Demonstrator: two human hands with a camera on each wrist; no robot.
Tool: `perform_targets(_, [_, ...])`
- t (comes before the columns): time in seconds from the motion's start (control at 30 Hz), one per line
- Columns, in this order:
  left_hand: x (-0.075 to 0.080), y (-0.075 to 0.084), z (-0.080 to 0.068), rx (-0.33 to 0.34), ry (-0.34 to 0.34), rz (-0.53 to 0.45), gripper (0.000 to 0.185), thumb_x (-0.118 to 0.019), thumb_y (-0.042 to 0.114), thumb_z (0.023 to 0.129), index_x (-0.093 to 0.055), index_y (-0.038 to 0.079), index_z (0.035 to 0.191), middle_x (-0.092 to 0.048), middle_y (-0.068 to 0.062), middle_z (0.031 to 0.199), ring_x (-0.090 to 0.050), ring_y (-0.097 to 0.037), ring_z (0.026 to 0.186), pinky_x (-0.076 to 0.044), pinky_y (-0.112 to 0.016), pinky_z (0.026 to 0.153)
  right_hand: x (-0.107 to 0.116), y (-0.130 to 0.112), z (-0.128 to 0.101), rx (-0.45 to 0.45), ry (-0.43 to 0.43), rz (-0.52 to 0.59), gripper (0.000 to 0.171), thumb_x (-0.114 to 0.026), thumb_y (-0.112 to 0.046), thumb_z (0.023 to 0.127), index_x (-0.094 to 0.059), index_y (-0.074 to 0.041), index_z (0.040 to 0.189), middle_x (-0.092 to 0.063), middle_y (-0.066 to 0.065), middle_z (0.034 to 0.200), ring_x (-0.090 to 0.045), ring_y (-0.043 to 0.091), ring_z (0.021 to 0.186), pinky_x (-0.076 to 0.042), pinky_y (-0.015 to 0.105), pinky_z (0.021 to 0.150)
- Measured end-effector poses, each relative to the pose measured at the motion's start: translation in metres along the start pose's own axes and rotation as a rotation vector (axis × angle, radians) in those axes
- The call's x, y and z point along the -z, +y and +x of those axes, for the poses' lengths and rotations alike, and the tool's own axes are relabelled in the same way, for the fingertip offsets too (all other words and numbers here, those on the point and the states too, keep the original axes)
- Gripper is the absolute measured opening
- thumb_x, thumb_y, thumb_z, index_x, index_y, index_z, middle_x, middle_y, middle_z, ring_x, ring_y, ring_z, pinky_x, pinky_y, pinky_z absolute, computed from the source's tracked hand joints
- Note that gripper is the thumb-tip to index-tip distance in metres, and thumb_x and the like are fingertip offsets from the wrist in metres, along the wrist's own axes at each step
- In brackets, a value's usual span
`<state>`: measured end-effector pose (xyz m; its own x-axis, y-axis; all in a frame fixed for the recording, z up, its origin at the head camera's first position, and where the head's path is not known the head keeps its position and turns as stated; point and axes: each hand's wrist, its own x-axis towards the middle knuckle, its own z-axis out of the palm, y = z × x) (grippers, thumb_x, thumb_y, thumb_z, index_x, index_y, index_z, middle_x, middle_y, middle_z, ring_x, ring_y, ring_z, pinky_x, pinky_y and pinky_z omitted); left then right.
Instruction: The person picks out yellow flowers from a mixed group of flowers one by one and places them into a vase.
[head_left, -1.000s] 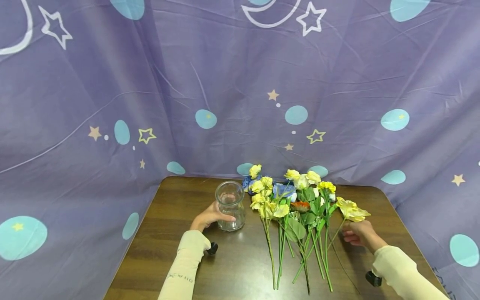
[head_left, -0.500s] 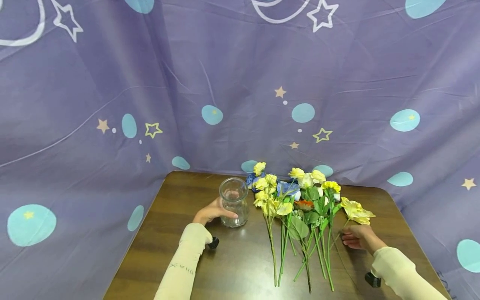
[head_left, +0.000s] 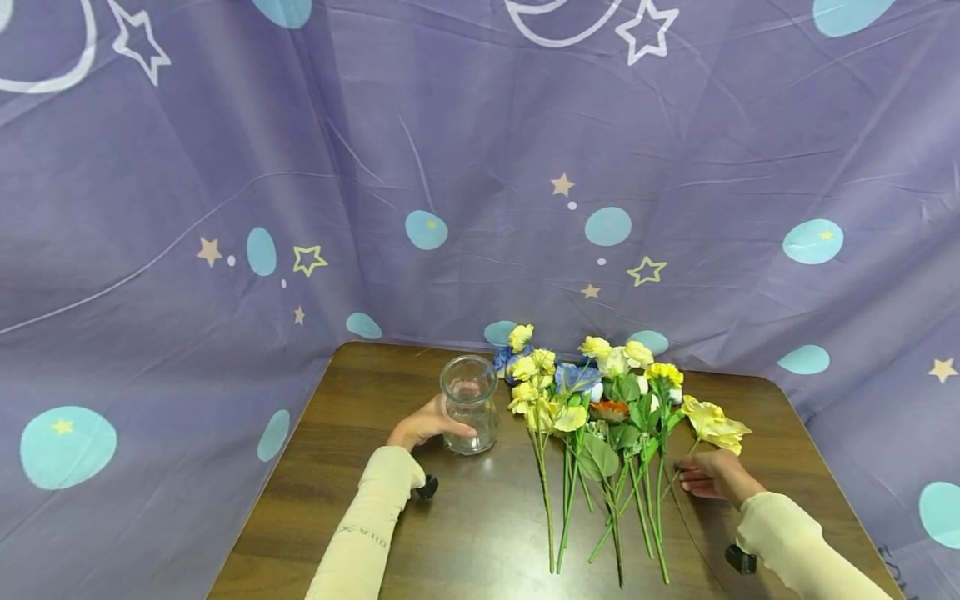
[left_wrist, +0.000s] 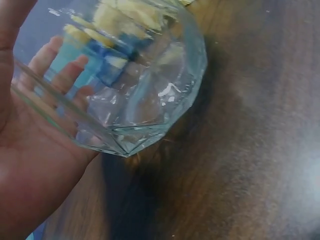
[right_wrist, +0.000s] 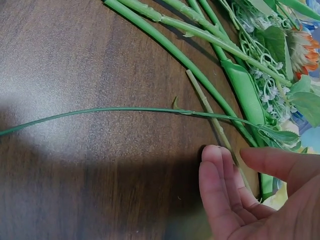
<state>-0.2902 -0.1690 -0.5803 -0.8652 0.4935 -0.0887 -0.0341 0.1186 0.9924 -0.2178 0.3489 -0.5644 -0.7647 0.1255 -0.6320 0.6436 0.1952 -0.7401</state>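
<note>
A clear glass vase (head_left: 470,408) stands on the table, tipped a little in the head view. My left hand (head_left: 433,423) holds it by its side, thumb across the front and fingers behind the glass. The left wrist view shows the fingers through the faceted vase (left_wrist: 165,100). My right hand (head_left: 716,475) is low over the table at the stem of a large yellow flower (head_left: 714,425). In the right wrist view that brown-green stem (right_wrist: 206,102) runs between my thumb and loosely curled fingers (right_wrist: 215,175), with a gap showing at the thumb tip.
Several artificial flowers lie in the middle: yellow sprays (head_left: 528,387), blue blooms (head_left: 576,377), an orange flower (head_left: 609,411), pale roses (head_left: 615,358) and green leaves (head_left: 597,457). Their stems point toward me. A thin green stem (right_wrist: 135,108) crosses near my right hand. A purple curtain (head_left: 465,167) hangs behind the table (head_left: 360,375).
The head view has shifted slightly. My right hand has edged left to the yellow flower's stem, while the flower lies in place. My left hand stays on the vase.
</note>
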Motion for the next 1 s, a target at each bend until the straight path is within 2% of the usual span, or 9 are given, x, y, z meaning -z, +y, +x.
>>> perform_targets(0.1, [-0.004, -0.002, 0.000, -0.026, 0.016, 0.003, 0.089, -0.086, -0.003, 0.073, -0.042, 0.005, 0.150, -0.045, -0.020, 0.155, -0.043, -0.037, 0.142, -0.034, -0.054, 0.120, -0.001, 0.001, 0.001, -0.010, 0.008, -0.010, 0.019, -0.058, -0.006, 0.097, -0.068, 0.008, 0.087, -0.069, 0.000, 0.063, -0.069, 0.012, 0.059, -0.060, 0.029, 0.062])
perform_targets(0.27, [-0.009, -0.003, 0.001, -0.044, 0.045, 0.016, 0.089, -0.085, -0.001, 0.074, -0.040, 0.005, 0.151, -0.043, -0.021, 0.156, -0.044, -0.038, 0.141, -0.034, -0.054, 0.120, -0.001, 0.000, 0.001, -0.008, 0.030, -0.014, 0.018, -0.060, -0.004, 0.096, -0.068, 0.004, 0.082, -0.069, 0.001, 0.063, -0.069, 0.012, 0.059, -0.060, 0.029, 0.062])
perform_targets(0.47, [-0.013, -0.001, 0.001, -0.039, 0.071, 0.028, 0.088, -0.085, -0.001, 0.075, -0.040, 0.006, 0.151, -0.045, -0.021, 0.155, -0.047, -0.039, 0.138, -0.040, -0.054, 0.116, -0.001, -0.001, 0.001, 0.001, 0.033, -0.014, 0.015, -0.060, -0.002, 0.095, -0.067, 0.008, 0.086, -0.069, 0.002, 0.064, -0.069, 0.013, 0.060, -0.061, 0.031, 0.063])
perform_targets(0.77, [-0.018, -0.003, 0.001, -0.019, 0.123, 0.047, 0.091, -0.087, 0.004, 0.076, -0.038, 0.009, 0.153, -0.050, -0.020, 0.150, -0.051, -0.037, 0.135, -0.041, -0.052, 0.116, -0.004, -0.002, 0.002, -0.011, 0.034, -0.023, 0.015, -0.059, -0.002, 0.097, -0.064, 0.009, 0.088, -0.068, 0.002, 0.064, -0.067, 0.012, 0.058, -0.059, 0.027, 0.061])
perform_targets(1.0, [-0.021, -0.005, -0.001, -0.035, 0.147, 0.066, 0.088, -0.086, 0.005, 0.078, -0.039, 0.010, 0.151, -0.050, -0.020, 0.150, -0.052, -0.038, 0.134, -0.044, -0.052, 0.113, -0.006, -0.001, 0.001, -0.007, 0.032, -0.026, 0.014, -0.059, -0.001, 0.096, -0.064, 0.010, 0.089, -0.068, 0.002, 0.064, -0.068, 0.013, 0.059, -0.060, 0.028, 0.061])
